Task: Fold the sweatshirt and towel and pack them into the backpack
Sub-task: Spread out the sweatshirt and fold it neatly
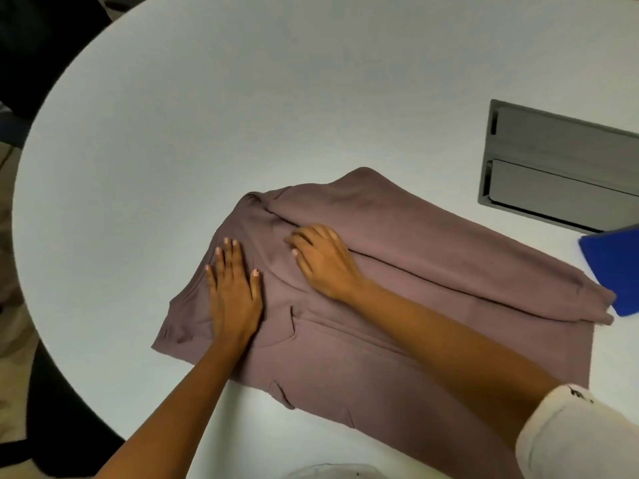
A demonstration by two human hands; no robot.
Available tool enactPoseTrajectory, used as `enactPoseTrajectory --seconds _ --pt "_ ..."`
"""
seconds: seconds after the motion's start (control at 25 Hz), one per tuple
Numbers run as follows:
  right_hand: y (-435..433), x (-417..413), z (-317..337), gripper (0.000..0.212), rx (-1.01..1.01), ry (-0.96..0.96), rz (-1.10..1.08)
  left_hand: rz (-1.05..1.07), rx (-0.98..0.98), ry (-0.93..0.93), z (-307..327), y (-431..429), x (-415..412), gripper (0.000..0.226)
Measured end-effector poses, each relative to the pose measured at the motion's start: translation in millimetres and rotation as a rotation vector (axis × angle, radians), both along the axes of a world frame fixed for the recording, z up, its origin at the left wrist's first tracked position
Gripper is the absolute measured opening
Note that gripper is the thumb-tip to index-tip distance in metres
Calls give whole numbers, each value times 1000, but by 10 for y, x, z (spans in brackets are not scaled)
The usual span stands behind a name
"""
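A mauve sweatshirt (397, 271) lies flat on the white table (207, 115), with a sleeve folded across its back. My left hand (233, 292) presses flat on the sweatshirt's left part, fingers apart. My right hand (325, 261) rests on the cloth near the middle, fingers slightly curled at a fold line. A blue towel (612, 271) shows partly at the right edge, touching the sweatshirt's cuff. No backpack is in view.
A grey cable hatch (560, 167) is set into the table at the right, behind the sweatshirt. Dark chairs (52, 392) stand off the table's curved left edge. A white sleeve (570, 437) covers my right upper arm.
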State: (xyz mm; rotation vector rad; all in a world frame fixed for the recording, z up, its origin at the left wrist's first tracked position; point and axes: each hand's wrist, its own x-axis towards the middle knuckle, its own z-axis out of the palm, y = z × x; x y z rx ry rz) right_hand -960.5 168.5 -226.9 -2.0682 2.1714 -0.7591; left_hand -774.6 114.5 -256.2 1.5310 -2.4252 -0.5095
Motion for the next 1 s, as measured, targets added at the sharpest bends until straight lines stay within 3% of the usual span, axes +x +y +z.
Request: enactPoseTrajectory --seconds 0.16,0.24,0.48,0.68,0.84,1.0 --pt "-459 -144 -170 54 420 234 123 7 -37 -162 -145 -33 90 66" --pt "-560 -266 -263 59 504 280 106 6 -37 -174 -175 -93 154 67" --pt "-712 -457 -336 62 484 418 38 -15 -56 -165 -165 -173 329 69" --pt "-613 -365 -187 60 462 327 69 -10 -32 -131 -64 -190 283 69" --pt "64 -98 -160 55 296 221 128 -114 -33 -45 30 -276 0 63" --pt "726 -316 -305 56 352 221 228 -268 -54 -184 -127 -412 -77 64"
